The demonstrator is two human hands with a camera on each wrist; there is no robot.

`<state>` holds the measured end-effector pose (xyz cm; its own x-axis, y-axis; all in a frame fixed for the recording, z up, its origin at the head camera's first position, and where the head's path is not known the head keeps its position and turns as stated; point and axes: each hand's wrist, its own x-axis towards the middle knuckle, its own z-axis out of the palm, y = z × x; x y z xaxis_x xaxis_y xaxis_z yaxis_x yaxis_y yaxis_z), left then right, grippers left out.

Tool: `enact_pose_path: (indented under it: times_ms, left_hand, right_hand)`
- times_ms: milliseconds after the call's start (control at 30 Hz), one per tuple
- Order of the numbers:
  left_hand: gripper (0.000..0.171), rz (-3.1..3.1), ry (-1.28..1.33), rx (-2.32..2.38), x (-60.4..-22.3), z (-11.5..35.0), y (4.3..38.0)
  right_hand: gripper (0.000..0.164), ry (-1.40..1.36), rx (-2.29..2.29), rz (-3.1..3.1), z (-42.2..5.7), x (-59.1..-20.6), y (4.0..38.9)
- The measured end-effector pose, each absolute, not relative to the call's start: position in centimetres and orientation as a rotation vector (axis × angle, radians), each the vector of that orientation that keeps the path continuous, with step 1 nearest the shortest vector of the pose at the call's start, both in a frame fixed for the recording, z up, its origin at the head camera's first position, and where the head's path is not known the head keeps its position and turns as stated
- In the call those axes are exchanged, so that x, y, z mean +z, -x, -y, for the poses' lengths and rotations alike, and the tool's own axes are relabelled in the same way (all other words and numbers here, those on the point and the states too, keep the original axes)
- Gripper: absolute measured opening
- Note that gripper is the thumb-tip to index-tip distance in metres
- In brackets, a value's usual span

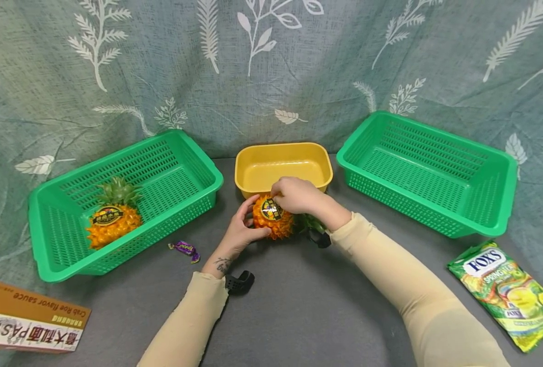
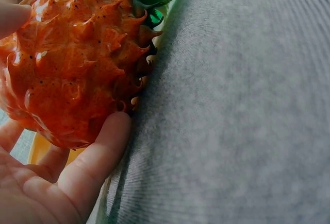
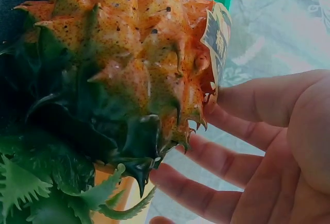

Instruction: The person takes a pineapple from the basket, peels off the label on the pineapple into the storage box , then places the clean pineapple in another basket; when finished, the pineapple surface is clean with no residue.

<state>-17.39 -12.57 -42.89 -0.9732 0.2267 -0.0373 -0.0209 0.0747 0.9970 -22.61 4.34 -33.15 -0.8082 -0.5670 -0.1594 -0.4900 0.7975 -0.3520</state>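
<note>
Head view: light soft, even, moderately bright; bench point(image 1: 308, 306) with faint shadows only. Small glare spots in yellow tub point(image 1: 278, 175) at bench's far edge; large lettering on candy bag point(image 1: 510, 295), right near corner, legible. Wide-angle stretch toward sides. Left wrist view: white highlights on pineapple point(image 2: 77, 64), shadow on bench beside it, bench surface blurred. Right wrist view: curtain point(image 3: 278, 33) pale, hazy, out of focus; pineapple's lower left deeply shaded.
</note>
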Motion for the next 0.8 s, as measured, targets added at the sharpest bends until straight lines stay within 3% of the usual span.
enact_pose_path:
  times_ms: [467,800]
  left_hand:
    - [0.082,-2.148,-0.214,2.009,-42.9,12.6,17.4]
    - [0.082,-2.144,-0.211,2.018,-42.8,12.5,17.4]
  right_hand:
    - [0.009,0.906,-0.572,-2.783,-4.7,-33.3,22.5]
    - [0.008,1.382,-0.585,-2.972,-5.5,-34.3,21.7]
